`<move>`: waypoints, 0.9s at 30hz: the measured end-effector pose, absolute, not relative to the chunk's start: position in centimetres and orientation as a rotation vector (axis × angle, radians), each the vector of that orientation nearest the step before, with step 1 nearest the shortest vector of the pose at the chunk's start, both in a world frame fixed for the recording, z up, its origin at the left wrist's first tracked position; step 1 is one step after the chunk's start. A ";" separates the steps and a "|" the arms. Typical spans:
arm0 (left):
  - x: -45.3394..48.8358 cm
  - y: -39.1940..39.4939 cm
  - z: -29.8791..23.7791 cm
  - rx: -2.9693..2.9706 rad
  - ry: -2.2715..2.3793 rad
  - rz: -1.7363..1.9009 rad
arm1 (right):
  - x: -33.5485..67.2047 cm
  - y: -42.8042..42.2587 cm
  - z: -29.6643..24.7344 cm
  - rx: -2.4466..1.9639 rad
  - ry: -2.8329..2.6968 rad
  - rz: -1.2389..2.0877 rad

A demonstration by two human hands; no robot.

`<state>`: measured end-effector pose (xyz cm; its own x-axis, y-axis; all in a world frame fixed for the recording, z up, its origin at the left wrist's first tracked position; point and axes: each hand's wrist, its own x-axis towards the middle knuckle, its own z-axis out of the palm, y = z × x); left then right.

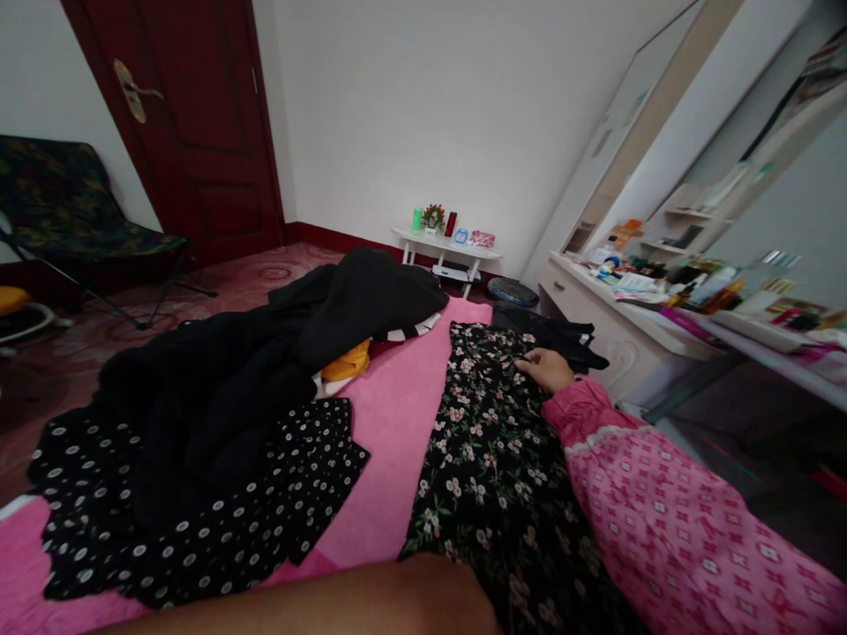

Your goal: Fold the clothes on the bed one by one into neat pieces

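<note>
A long black garment with a small pink flower print (486,423) lies spread out on the pink bed cover (390,441). At its upper right edge is my right hand (548,369), coming out of a pink patterned sleeve. Its thumb and fingers are drawn together on the floral cloth. Across the bottom of the view reaches my left forearm, bare, with my left hand (456,591) low over the garment's near part; its fingers are hidden. Left of the floral garment lies a black garment with white ring dots (265,503).
A heap of black clothes (238,379) covers the bed's left side, with a yellow cloth (348,362) poking out. Dark clothing (549,335) lies beyond my right hand. A crowded dressing table (595,322) stands right, a folding chair (72,203) left, a low white table (423,236) at the wall.
</note>
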<state>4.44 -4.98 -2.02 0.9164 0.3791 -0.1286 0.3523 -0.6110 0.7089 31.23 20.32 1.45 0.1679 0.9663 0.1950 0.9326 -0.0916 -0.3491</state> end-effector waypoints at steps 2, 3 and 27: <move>5.2 -3.9 -0.7 2.259 0.517 0.105 | 31.9 19.9 0.5 -2.067 -1.777 0.139; 5.5 -3.0 0.2 2.255 0.572 0.187 | 32.4 19.6 0.2 -2.070 -1.765 0.140; 5.0 9.3 -4.7 2.469 1.551 0.682 | 31.9 20.8 2.9 -2.154 -2.019 -0.096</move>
<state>5.01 9.33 -4.73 0.3630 0.8830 0.2976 0.8162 -0.4554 0.3557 31.88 20.77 2.94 0.0717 0.9821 0.1741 0.9942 -0.0562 -0.0919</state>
